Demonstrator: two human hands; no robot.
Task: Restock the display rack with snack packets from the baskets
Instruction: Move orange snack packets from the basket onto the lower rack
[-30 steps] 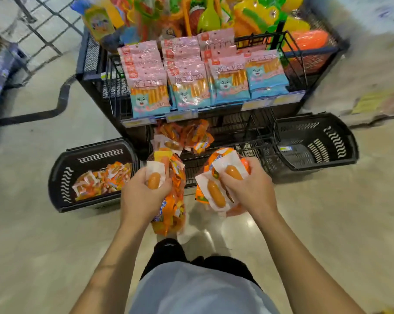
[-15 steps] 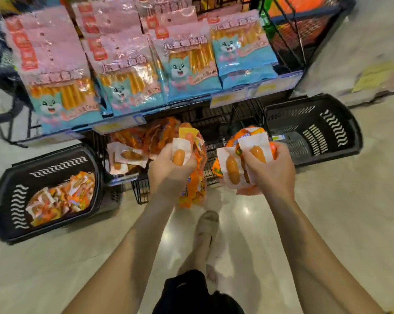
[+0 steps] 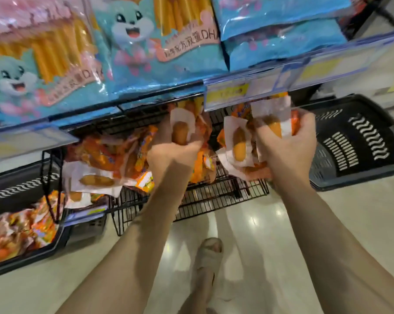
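Note:
My left hand (image 3: 171, 155) grips a bunch of orange sausage snack packets (image 3: 180, 132) over the lower wire shelf (image 3: 214, 196) of the black display rack. My right hand (image 3: 286, 146) grips another bunch of the same packets (image 3: 238, 143) just to the right, under the upper shelf's price strip. More orange packets (image 3: 105, 159) lie on the left part of the lower shelf. A black basket (image 3: 14, 189) at the left on the floor holds several packets (image 3: 21, 232).
The upper shelf carries blue and pink snack bags (image 3: 159, 48) with a price-tag strip (image 3: 237, 91) along its front edge. A second black basket (image 3: 359, 141) stands at the right on the floor. My foot (image 3: 208, 254) stands on the shiny floor below.
I have leaned in close to the rack. Both hands have carried their packets forward from in front of the rack to over the lower shelf, under the upper shelf's edge.

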